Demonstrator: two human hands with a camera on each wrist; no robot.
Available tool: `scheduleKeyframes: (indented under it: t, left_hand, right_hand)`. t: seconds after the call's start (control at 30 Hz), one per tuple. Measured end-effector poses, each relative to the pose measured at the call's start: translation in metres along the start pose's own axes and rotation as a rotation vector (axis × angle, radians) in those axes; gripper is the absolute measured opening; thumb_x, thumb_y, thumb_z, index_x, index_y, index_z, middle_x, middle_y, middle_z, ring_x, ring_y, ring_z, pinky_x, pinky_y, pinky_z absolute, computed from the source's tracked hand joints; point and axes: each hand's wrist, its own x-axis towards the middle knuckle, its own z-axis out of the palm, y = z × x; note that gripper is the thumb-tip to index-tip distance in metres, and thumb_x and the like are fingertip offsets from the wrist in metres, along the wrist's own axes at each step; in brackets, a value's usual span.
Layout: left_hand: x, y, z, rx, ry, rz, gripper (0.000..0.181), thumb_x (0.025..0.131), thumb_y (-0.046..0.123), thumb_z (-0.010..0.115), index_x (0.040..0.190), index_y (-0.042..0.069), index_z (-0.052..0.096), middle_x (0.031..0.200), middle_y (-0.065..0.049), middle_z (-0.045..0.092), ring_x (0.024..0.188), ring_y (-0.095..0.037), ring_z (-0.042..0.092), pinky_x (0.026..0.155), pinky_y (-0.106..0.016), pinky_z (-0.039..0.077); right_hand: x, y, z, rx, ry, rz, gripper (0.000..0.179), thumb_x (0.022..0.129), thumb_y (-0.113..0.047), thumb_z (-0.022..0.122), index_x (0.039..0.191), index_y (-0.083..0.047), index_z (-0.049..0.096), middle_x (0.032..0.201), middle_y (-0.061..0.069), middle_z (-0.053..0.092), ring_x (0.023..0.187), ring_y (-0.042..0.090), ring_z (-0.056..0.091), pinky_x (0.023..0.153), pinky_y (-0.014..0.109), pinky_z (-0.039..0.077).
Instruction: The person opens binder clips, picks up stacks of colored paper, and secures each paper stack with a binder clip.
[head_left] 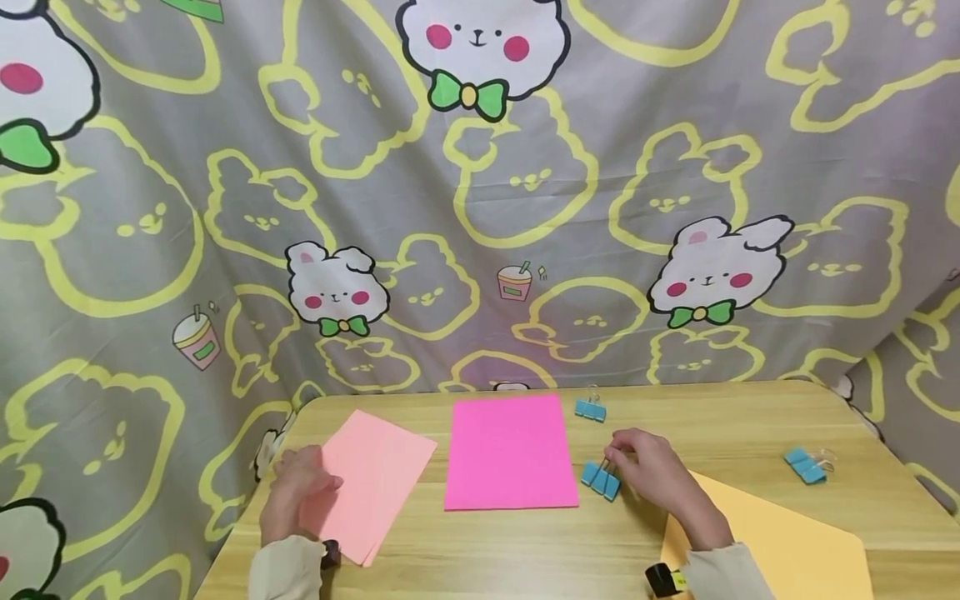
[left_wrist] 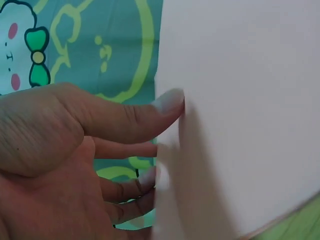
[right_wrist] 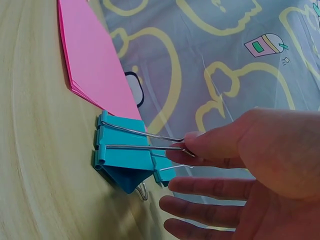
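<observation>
At the left of the table my left hand [head_left: 300, 487] grips the edge of a stack of light pink paper [head_left: 378, 475]. In the left wrist view the thumb lies on top of the paper [left_wrist: 240, 110], with the other fingers at and beneath its edge. My right hand [head_left: 652, 471] pinches a wire handle of a blue binder clip [head_left: 601, 481] between thumb and forefinger. The right wrist view shows that clip [right_wrist: 122, 145] close over the table, its other fingers extended. A hot pink paper stack [head_left: 512, 454] lies flat between the hands.
A second blue binder clip [head_left: 591, 410] rests behind the right hand, and another blue clip [head_left: 806, 466] lies far right. Yellow-orange paper [head_left: 780, 533] is under the right forearm. A patterned curtain [head_left: 480, 325] hangs along the table's back edge.
</observation>
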Motion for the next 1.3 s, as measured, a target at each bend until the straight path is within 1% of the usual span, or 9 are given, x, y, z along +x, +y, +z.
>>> scheduleKeyframes:
  t: [0.13,0.27,0.37,0.47,0.67,0.9,1.1,1.2,1.3]
  left_hand:
    - [-0.004,0.002,-0.002,-0.042,-0.005,-0.018,0.061,0.082,0.018,0.081,0.125,-0.012,0.052,0.108,-0.036,0.048,0.103,-0.056,0.042,0.087,-0.072,0.039]
    - [-0.006,0.001,-0.002,-0.054,-0.009,-0.047,0.07,0.08,0.019,0.083,0.129,-0.015,0.046,0.111,-0.037,0.05,0.107,-0.058,0.043,0.091,-0.076,0.035]
    - [-0.007,-0.002,-0.001,-0.02,-0.011,-0.068,0.074,0.08,0.022,0.085,0.128,-0.017,0.045,0.113,-0.039,0.051,0.111,-0.061,0.043,0.093,-0.076,0.034]
    - [-0.007,-0.001,-0.001,-0.003,-0.013,-0.065,0.074,0.081,0.023,0.084,0.125,-0.02,0.043,0.112,-0.043,0.047,0.108,-0.06,0.045,0.092,-0.072,0.039]
    - [-0.009,0.007,0.001,-0.095,0.007,-0.039,0.065,0.083,0.01,0.081,0.12,-0.022,0.039,0.106,-0.039,0.048,0.094,-0.046,0.051,0.088,-0.06,0.046]
    - [-0.01,0.001,0.001,-0.003,0.116,-0.02,0.058,0.076,0.012,0.086,0.115,-0.013,0.051,0.1,-0.028,0.064,0.086,-0.041,0.062,0.074,-0.058,0.05]
    - [-0.009,-0.002,0.0,-0.043,0.122,0.017,0.029,0.078,0.005,0.077,0.098,0.0,0.056,0.09,-0.018,0.065,0.077,-0.034,0.058,0.064,-0.049,0.046]
    - [-0.007,-0.002,0.001,-0.077,0.096,0.072,0.032,0.08,-0.003,0.065,0.11,-0.005,0.056,0.101,-0.026,0.064,0.083,-0.039,0.059,0.067,-0.05,0.047]
    - [-0.004,-0.006,0.002,-0.134,0.067,0.156,0.05,0.086,-0.005,0.053,0.135,-0.013,0.047,0.126,-0.038,0.057,0.105,-0.05,0.059,0.083,-0.057,0.05]
  right_hand:
    - [-0.002,0.0,-0.001,0.001,0.009,0.006,0.009,0.098,-0.007,0.067,0.097,-0.002,0.074,0.11,0.02,0.071,0.107,0.042,0.067,0.09,0.058,0.053]
    - [-0.002,0.002,0.0,0.001,0.007,0.01,0.01,0.098,-0.006,0.066,0.099,0.0,0.073,0.103,0.013,0.072,0.103,0.038,0.069,0.087,0.055,0.055]
    - [-0.001,0.001,0.0,0.019,-0.01,0.035,0.01,0.101,-0.006,0.062,0.099,-0.001,0.07,0.09,0.007,0.069,0.081,0.027,0.067,0.072,0.042,0.056]
    - [-0.003,-0.002,-0.002,0.027,-0.018,0.053,0.012,0.105,-0.008,0.057,0.097,-0.004,0.066,0.076,0.002,0.059,0.063,0.017,0.051,0.057,0.03,0.044]
    - [-0.005,-0.005,-0.004,0.044,-0.003,0.042,0.02,0.111,-0.014,0.045,0.1,-0.005,0.058,0.071,0.0,0.047,0.062,0.016,0.041,0.056,0.029,0.034]
    - [-0.004,-0.001,-0.003,0.049,0.012,0.063,0.017,0.11,-0.013,0.045,0.1,-0.004,0.056,0.069,0.001,0.045,0.061,0.016,0.042,0.055,0.028,0.035]
    - [-0.004,0.0,-0.004,0.063,0.006,0.086,0.018,0.11,-0.015,0.046,0.102,-0.005,0.058,0.07,0.002,0.048,0.061,0.017,0.042,0.055,0.029,0.036]
    - [-0.005,-0.001,-0.005,0.078,0.0,0.1,0.018,0.11,-0.017,0.047,0.103,-0.005,0.059,0.076,0.004,0.056,0.057,0.018,0.045,0.053,0.03,0.038]
    - [-0.005,-0.001,-0.006,0.088,0.018,0.095,0.018,0.11,-0.018,0.048,0.105,-0.005,0.06,0.088,0.008,0.066,0.061,0.017,0.054,0.055,0.031,0.043]
